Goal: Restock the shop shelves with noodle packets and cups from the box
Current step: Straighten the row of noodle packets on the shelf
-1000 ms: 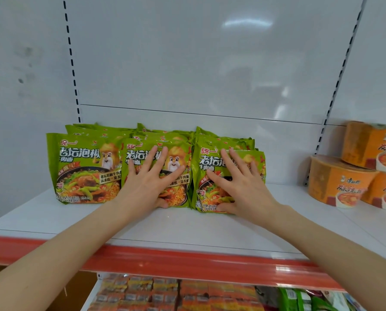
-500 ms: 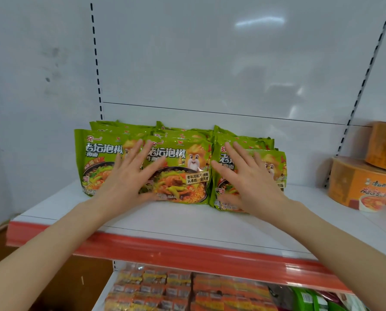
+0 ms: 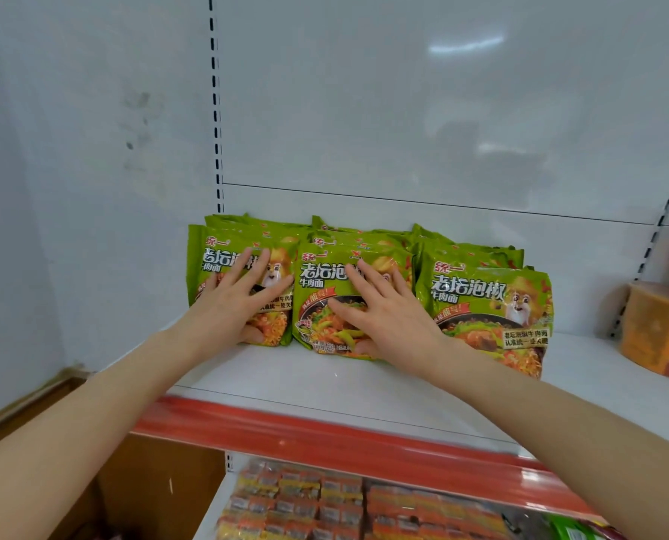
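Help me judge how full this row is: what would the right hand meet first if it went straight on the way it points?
The right hand lies flat on the middle front packet; pushing on would press it against the packets behind, then probably the back panel, though depth is unclear.

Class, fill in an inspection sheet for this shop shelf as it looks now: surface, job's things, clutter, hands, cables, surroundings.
Surface: white shelf with a red front strip.
Job's things: green noodle packets standing in three rows, with the left packet, middle packet and right packet in front; orange cup at the right edge, blurred.
Clutter: nothing seen.
Hands: left hand flat on the left packet; right hand flat on the middle packet; fingers straight.
Cables: nothing seen.
Surroundings: white back panel, slotted upright; orange packets on the shelf below.
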{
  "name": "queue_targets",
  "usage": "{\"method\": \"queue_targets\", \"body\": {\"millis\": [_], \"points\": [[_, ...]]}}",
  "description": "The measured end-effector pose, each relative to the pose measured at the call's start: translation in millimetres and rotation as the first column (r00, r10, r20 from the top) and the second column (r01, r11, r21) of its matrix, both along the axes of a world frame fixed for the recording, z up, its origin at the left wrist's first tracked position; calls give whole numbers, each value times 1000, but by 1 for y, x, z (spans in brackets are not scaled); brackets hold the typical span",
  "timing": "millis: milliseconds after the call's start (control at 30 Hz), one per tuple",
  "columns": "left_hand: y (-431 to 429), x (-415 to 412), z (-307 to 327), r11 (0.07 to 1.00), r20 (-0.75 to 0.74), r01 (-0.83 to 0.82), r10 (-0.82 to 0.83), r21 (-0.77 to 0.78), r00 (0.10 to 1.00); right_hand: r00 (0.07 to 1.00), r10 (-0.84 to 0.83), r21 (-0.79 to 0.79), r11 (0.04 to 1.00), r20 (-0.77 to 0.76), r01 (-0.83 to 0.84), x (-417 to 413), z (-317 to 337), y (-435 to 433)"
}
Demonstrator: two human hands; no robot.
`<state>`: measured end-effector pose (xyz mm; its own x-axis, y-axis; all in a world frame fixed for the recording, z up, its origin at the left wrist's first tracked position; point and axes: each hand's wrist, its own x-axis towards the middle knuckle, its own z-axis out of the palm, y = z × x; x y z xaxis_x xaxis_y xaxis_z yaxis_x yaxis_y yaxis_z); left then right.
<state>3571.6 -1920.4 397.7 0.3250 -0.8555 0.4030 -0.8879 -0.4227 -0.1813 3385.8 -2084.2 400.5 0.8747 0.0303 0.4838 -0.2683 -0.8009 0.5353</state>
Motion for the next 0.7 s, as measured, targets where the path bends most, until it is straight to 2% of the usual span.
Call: {"method": "queue_targets", "body": {"millis": [100,267,433,700], "points": [[1,6,-1,1000,127,9,-5,-27,992,999,-33,31,999,-8,33,3,1,4],[-1,13,5,998,33,-54,55,-36,998,998,-67,20,998,-20,68,1,1,4],[-3,25,10,1000,-2,-10,10,-1,1000,997,-77,-35,996,24,78,4,1,1],[0,27,14,1000,-4,8,-8,13,1000,1000,-4,100,995,0,4,-7,7,3]]}}
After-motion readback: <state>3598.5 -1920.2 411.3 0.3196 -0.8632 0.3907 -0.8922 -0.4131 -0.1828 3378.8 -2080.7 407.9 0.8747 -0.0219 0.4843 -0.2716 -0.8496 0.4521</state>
